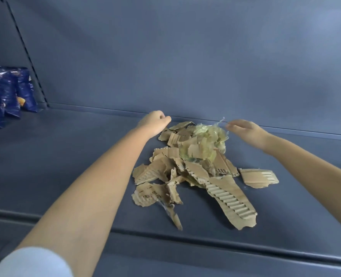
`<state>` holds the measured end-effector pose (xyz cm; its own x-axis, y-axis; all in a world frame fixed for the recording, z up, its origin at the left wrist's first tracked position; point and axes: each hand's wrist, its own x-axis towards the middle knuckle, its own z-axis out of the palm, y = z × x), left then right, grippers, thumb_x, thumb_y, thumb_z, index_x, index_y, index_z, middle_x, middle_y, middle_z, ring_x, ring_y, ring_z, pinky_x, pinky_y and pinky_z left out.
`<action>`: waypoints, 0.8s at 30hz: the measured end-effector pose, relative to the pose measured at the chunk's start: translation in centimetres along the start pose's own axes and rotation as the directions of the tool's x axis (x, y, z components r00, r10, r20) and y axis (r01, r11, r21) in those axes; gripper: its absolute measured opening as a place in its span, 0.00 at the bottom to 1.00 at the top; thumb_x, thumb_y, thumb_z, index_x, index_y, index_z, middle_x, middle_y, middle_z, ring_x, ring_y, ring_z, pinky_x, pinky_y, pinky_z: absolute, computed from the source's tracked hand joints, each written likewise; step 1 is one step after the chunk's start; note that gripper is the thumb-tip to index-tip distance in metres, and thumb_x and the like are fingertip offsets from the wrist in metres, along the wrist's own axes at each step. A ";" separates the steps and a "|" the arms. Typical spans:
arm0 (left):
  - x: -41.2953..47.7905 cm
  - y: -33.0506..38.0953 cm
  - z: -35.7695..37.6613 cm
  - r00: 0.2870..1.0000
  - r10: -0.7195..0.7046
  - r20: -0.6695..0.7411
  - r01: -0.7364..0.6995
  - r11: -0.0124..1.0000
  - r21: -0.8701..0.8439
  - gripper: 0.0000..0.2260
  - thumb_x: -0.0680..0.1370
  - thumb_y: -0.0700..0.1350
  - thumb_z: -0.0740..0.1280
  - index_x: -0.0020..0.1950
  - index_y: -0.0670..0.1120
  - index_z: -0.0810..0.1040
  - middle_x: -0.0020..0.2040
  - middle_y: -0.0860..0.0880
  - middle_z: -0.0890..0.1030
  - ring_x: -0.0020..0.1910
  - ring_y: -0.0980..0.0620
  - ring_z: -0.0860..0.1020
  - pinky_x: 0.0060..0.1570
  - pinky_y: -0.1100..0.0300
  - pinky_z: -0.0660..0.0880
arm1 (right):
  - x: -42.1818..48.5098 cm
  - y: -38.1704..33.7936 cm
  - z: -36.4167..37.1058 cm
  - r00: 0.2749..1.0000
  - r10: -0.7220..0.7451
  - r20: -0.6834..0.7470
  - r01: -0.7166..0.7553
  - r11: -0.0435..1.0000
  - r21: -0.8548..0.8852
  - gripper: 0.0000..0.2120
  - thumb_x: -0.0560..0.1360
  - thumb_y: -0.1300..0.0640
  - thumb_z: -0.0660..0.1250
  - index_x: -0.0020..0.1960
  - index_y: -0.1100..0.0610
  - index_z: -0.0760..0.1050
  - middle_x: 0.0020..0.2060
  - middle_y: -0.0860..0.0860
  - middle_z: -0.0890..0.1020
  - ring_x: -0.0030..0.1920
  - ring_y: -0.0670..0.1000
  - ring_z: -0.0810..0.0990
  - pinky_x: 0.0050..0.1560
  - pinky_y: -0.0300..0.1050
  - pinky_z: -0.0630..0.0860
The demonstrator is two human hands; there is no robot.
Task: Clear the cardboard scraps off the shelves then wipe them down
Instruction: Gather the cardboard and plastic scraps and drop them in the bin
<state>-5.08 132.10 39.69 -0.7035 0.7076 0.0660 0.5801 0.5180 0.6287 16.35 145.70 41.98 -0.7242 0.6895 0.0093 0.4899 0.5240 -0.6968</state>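
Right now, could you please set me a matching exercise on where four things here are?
Things: 1 blue bags; 2 crumpled clear plastic; 3 lone cardboard scrap; 4 left hand.
Places: A atop the cardboard pile; B far left on the shelf; C just right of the pile; D at the pile's back-left edge.
Pairs: 1-B; 2-A; 3-C; 4-D.

Torn corrugated cardboard scraps, glossy crumpled tape, matt smooth shelf.

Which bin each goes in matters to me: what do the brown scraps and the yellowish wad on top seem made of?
Brown scraps: corrugated cardboard, matte, with exposed ribbed fluting and torn edges. Yellowish wad: probably crumpled clear packing tape or plastic film, glossy and translucent.
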 end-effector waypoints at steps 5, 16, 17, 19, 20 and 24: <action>1.5 0.9 2.1 0.994 -0.036 0.107 0.034 0.999 0.026 0.28 0.76 0.64 0.54 0.74 0.54 0.61 0.76 0.48 0.58 0.74 0.44 0.58 0.71 0.46 0.58 | -3.9 1.4 -0.4 0.998 0.047 0.043 -0.050 0.995 0.088 0.20 0.78 0.46 0.58 0.69 0.48 0.66 0.70 0.45 0.67 0.67 0.46 0.66 0.63 0.40 0.59; -1.8 2.5 2.0 0.907 0.083 0.414 -0.087 0.996 -0.011 0.27 0.75 0.68 0.54 0.68 0.56 0.71 0.71 0.53 0.69 0.70 0.49 0.68 0.71 0.48 0.61 | -4.9 -0.4 4.7 0.991 -0.020 0.129 0.058 0.955 -0.291 0.62 0.59 0.37 0.75 0.73 0.40 0.31 0.74 0.45 0.32 0.75 0.54 0.32 0.72 0.66 0.40; -2.4 2.3 1.7 0.892 0.093 0.442 -0.099 0.995 -0.011 0.27 0.74 0.68 0.54 0.68 0.55 0.72 0.70 0.53 0.70 0.69 0.49 0.68 0.71 0.48 0.61 | -4.4 -0.6 4.9 0.992 -0.017 0.125 0.053 0.956 -0.289 0.62 0.59 0.37 0.75 0.73 0.41 0.31 0.74 0.45 0.32 0.75 0.55 0.32 0.72 0.66 0.41; -3.4 2.0 0.9 0.866 0.128 0.483 -0.145 0.989 -0.003 0.29 0.73 0.69 0.54 0.69 0.54 0.70 0.72 0.54 0.67 0.72 0.51 0.64 0.73 0.49 0.58 | -3.5 -1.0 5.1 0.989 -0.023 0.149 0.062 0.962 -0.266 0.60 0.61 0.37 0.75 0.74 0.41 0.32 0.75 0.46 0.33 0.75 0.55 0.33 0.72 0.67 0.41; -4.0 1.9 0.3 0.864 0.154 0.478 -0.175 0.985 -0.001 0.29 0.74 0.68 0.54 0.70 0.54 0.69 0.73 0.54 0.64 0.74 0.52 0.60 0.74 0.51 0.54 | -3.1 -1.2 5.0 0.986 -0.040 0.163 0.076 0.972 -0.224 0.58 0.62 0.38 0.74 0.74 0.41 0.34 0.75 0.46 0.34 0.75 0.55 0.33 0.72 0.67 0.41; -6.7 1.1 -2.7 0.908 0.194 0.370 -0.178 0.981 -0.077 0.28 0.77 0.63 0.55 0.75 0.54 0.58 0.77 0.55 0.52 0.76 0.56 0.50 0.73 0.55 0.50 | -1.6 -1.3 3.4 0.990 -0.124 0.065 0.119 0.990 0.075 0.48 0.62 0.32 0.68 0.74 0.38 0.48 0.76 0.45 0.42 0.76 0.51 0.38 0.73 0.64 0.45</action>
<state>-0.82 126.63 42.00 -0.3744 0.9213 -0.1048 0.6626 0.3449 0.6649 15.17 142.19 40.43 -0.8095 0.5851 0.0492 0.3622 0.5635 -0.7425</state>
